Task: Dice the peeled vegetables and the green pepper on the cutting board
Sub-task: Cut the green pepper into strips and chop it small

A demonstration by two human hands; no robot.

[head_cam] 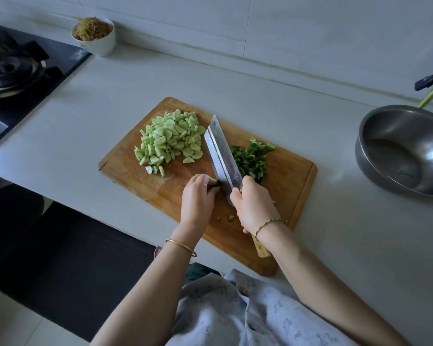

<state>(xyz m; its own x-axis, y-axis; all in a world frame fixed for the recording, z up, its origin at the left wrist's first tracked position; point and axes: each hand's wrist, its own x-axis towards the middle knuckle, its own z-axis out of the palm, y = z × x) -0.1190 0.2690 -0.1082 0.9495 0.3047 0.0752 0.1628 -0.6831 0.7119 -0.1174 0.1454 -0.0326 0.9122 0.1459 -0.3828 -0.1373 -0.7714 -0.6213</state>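
1. Gripping the cleaver (pixel 223 151) handle, the right hand (pixel 254 206) angles its blade over the cutting board (pixel 298 186).
2. Left hand (pixel 198 196) pinches a green pepper piece (pixel 216 184) — just beside the blade.
3. Diced pepper (pixel 253 158) beyond the right hand, pale dice (pixel 170 141) beyond the left.

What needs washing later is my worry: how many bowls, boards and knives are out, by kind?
Bowls: 2, a white ceramic bowl of brown shreds and a round stainless steel bowl.
Boards: 1, the rectangular wooden cutting board.
Knives: 1, the steel cleaver with a wooden handle, gripped by the right hand.
Total: 4.
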